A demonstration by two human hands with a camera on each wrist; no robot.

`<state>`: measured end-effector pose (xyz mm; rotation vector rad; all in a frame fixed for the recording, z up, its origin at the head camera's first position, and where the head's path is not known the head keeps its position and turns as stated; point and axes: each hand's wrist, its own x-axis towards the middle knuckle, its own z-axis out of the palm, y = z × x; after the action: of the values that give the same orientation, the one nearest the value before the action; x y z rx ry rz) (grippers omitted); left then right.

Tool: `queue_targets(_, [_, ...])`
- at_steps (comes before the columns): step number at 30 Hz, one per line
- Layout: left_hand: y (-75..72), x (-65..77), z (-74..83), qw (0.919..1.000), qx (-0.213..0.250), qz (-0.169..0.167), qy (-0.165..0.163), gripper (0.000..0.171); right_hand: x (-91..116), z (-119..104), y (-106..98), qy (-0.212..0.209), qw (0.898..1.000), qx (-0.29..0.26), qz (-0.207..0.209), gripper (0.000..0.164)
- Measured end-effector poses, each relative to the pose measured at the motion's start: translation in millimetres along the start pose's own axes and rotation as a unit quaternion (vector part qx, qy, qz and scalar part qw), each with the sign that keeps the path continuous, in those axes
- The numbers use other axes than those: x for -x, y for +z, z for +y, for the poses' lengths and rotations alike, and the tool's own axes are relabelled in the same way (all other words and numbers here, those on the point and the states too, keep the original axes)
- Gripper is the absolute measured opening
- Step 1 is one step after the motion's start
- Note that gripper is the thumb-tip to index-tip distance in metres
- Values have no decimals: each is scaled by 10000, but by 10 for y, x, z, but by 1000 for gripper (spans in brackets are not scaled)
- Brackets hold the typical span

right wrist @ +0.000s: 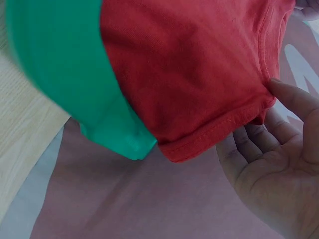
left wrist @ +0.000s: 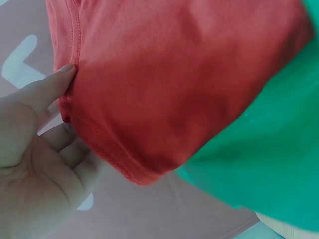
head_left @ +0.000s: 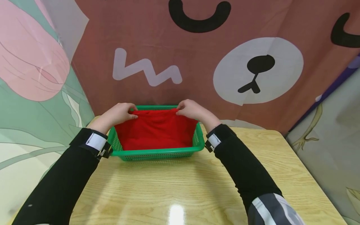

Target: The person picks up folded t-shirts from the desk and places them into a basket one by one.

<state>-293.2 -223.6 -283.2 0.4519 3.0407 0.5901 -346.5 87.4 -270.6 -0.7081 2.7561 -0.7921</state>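
Observation:
A red T-shirt (head_left: 161,131) hangs spread between my two hands, over and inside a green plastic basket (head_left: 157,152). At its upper left my left hand (head_left: 118,114) pinches the fabric between thumb and fingers. My right hand (head_left: 193,110) does the same at the upper right corner. Stitched neckline and sleeve hem show on the shirt (left wrist: 164,84) in the left wrist view, the thumb pressing beside the neckline seam. In the right wrist view the other sleeve (right wrist: 209,134) droops past the basket's side. The shirt's lower part is hidden behind the basket's front rim.
The basket stands at the back of a light wooden table (head_left: 157,187), close to a wall hanging (head_left: 197,68) with a brown bear print. Another printed cloth (head_left: 31,93) hangs at the left. The table's right edge runs diagonally toward the front.

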Motion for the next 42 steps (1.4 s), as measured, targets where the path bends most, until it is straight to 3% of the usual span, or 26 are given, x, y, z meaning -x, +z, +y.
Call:
queue_targets(13, [3,-123,-23,9996,25,-265,-122,33,-103,31,56,211,9998,25,25,34])
queue_targets(31, [103,-216,-64,9981,58,-563,-241,35,-265,119,119,414,9987,78,-270,34])
queue_targets(42, [123,-214,-32,9970,16,-717,-290,35,-272,105,108,389,9944,568,-804,36])
